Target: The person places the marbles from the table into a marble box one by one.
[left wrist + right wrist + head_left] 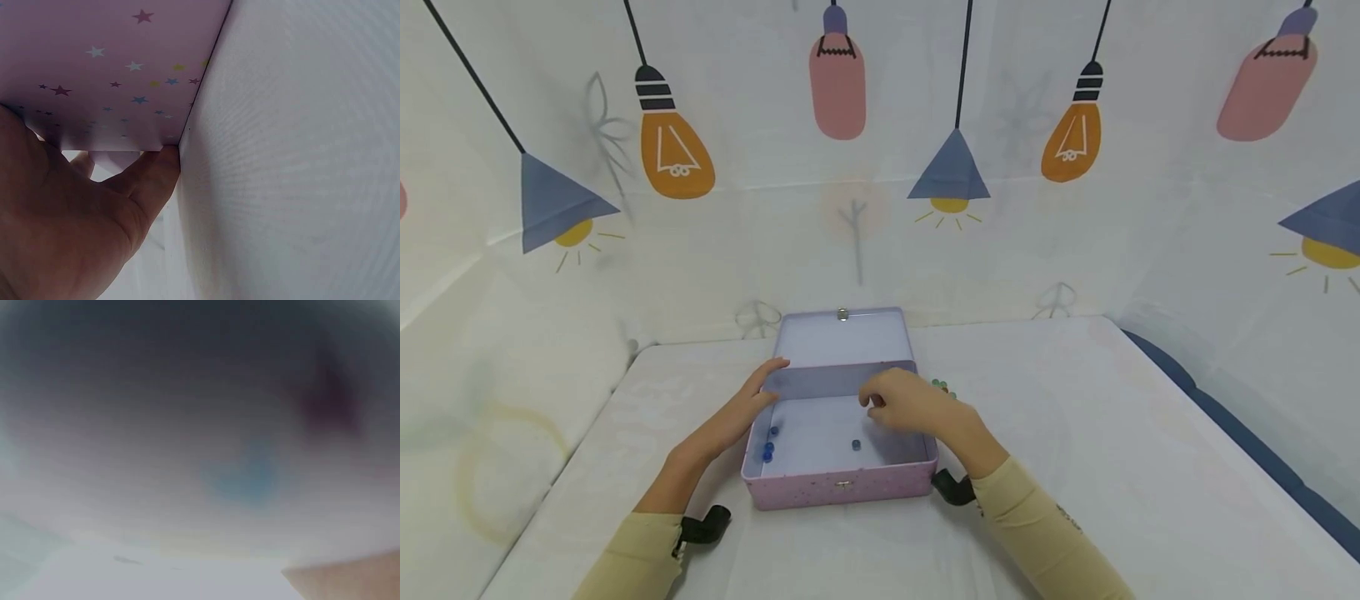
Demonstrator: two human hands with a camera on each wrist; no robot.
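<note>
A pink tin box [842,492] with a star print stands on the table, its lid [842,340] tipped back. My left hand [741,412] holds the box's left side, thumb over the rim; in the left wrist view its fingers [159,178] reach around a corner. My right hand [906,402] hovers over the box's right half with loosely bent fingers, and nothing shows between thumb and forefinger. Below it is one dark blue marble [856,445]. Several blue marbles [768,450] lie along the left inner wall. The right wrist view is filled by the blurred box side [187,456].
Several green and brownish marbles [942,386] sit beside the box at its right, partly hidden by my right hand. The white-covered table [1075,433] extends both ways. A lamp-patterned cloth [760,233] hangs behind, and a dark blue edge [1225,425] runs along the right.
</note>
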